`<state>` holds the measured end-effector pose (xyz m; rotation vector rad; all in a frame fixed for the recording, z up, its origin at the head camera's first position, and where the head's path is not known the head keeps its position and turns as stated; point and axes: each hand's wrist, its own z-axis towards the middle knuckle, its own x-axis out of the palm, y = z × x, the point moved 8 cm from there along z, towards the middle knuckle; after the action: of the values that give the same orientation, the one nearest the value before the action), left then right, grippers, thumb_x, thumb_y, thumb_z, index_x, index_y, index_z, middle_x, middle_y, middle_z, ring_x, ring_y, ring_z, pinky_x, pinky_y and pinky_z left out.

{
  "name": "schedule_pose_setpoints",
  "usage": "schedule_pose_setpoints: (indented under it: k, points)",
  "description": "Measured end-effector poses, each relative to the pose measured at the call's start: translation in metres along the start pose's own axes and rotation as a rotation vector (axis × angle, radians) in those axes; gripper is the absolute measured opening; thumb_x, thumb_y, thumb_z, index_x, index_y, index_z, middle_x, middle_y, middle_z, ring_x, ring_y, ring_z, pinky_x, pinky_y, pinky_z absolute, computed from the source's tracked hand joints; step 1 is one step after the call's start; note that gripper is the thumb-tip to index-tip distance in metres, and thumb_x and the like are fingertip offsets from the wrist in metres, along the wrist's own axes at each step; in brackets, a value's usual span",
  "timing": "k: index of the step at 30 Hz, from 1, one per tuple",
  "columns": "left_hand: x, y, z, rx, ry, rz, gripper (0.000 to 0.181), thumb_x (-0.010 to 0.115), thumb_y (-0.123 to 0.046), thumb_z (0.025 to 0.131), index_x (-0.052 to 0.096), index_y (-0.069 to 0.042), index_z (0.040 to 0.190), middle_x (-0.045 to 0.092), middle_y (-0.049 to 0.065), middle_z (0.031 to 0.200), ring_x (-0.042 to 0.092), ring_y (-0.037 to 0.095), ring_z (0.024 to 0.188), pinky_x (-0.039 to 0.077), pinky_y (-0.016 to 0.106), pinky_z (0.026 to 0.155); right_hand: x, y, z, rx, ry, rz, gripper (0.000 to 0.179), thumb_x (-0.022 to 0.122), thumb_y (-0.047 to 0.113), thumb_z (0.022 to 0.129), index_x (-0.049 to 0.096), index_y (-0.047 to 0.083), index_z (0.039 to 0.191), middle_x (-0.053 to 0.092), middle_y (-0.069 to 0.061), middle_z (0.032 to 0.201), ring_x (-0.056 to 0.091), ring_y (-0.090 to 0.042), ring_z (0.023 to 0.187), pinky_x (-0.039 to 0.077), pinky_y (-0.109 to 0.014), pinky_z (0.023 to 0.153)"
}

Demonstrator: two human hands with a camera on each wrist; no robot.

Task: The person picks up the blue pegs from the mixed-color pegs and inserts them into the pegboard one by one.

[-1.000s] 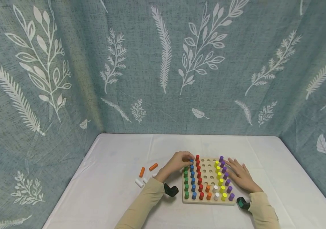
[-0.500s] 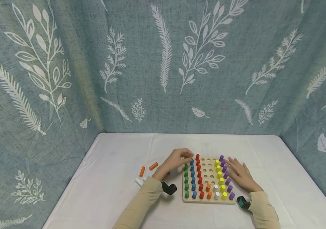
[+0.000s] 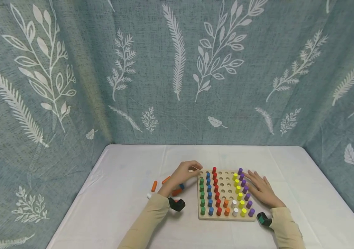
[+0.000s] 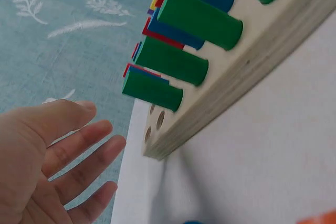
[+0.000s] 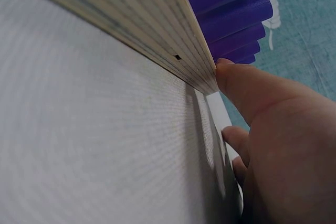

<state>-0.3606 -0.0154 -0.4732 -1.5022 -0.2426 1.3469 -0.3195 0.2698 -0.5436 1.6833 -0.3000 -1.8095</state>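
Observation:
A wooden pegboard [image 3: 226,218] lies on the table with columns of green, blue, red, orange, white, yellow and purple pegs. At its far left corner hovers my left hand [image 3: 185,173], fingers spread and loosely bent. The left wrist view shows nothing between those fingers, just beyond the farthest green peg [image 4: 152,88] and a few bare holes. My right hand [image 3: 261,189] rests along the board's right side by the purple pegs [image 3: 247,197]. Its thumb [image 5: 247,85] touches the board's edge, while its other fingers are partly hidden in the right wrist view.
Loose pegs lie left of the board: an orange peg [image 3: 154,186], a blue peg [image 3: 182,186], another orange peg [image 3: 177,192] and a white peg [image 3: 149,196], partly covered by the left arm. A patterned curtain [image 3: 195,121] surrounds the table.
My left hand has moved left from the far end of the blue column to the board's corner, uncovering holes there and loose pegs near the wrist. The right hand stays in place.

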Motion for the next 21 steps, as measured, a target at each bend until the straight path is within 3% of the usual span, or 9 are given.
schedule_pose_setpoints:
  k: [7, 21]
  points:
    - [-0.009, 0.006, -0.007, -0.052, -0.011, 0.027, 0.023, 0.057, -0.013, 0.092, 0.063, -0.003, 0.112, 0.064, 0.009, 0.111, 0.062, 0.024, 0.099, 0.049, 0.037, 0.088, -0.001, 0.001, 0.0, -0.012, -0.009, 0.005, 0.051, 0.046, 0.033, 0.096, 0.039, 0.008, 0.14, 0.025, -0.024, 0.148, 0.014, -0.046, 0.136, -0.001, -0.062, 0.108]
    - [-0.023, 0.016, -0.027, -0.057, -0.031, 0.108, 0.022, 0.057, -0.015, 0.092, 0.063, -0.004, 0.111, 0.064, 0.01, 0.111, 0.061, 0.027, 0.1, 0.051, 0.039, 0.084, 0.0, -0.001, 0.001, -0.004, -0.012, -0.006, 0.051, 0.046, 0.034, 0.096, 0.039, 0.009, 0.14, 0.025, -0.023, 0.148, 0.014, -0.046, 0.136, -0.001, -0.062, 0.108]
